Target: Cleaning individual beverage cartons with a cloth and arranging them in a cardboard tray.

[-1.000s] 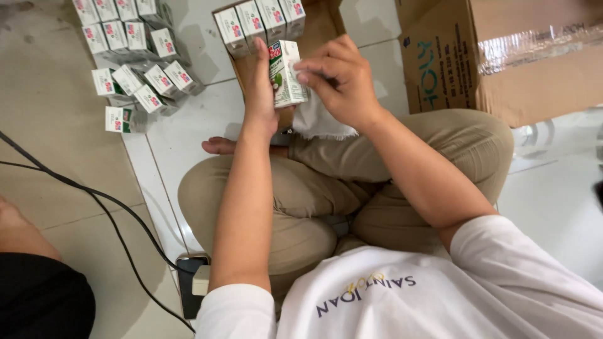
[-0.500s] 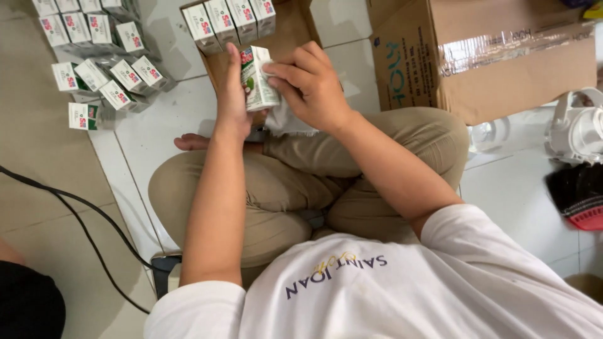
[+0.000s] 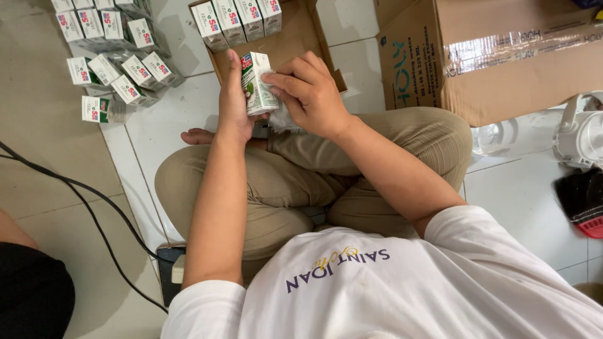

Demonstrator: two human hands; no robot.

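Two hands on one small carton

Both hands hold a small drink carton point(image 3: 256, 85) up in front of the person, above the crossed legs point(image 3: 301, 182) in tan trousers. Left hand point(image 3: 233, 107) wraps the carton from behind, fingers closed along its left edge. Right hand point(image 3: 308, 94) pinches the carton's right side with curled fingertips, and a bit of clear crumpled wrap point(image 3: 284, 119) hangs just under that hand. Carton is upright, slightly tilted, white with a green lower part and a red-and-blue patch near the top.

Just beyond the hands lies an open flat cardboard tray point(image 3: 301, 44) on the tiled floor point(image 3: 176, 107), with four matching cartons point(image 3: 237, 19) standing in a row at its far end. Upper left, a loose cluster of same white cartons point(image 3: 110, 53) sits on the floor, some upright, some tipped, a few in clear wrap. Upper right, a large brown cardboard box point(image 3: 502, 56) with green lettering and clear tape across its side. Black cable point(image 3: 81, 201) runs across the floor on the left to a dark adapter point(image 3: 168, 267) by the knee. White plastic appliance point(image 3: 581, 135) and a black-and-red item point(image 3: 581, 198) at the right edge.
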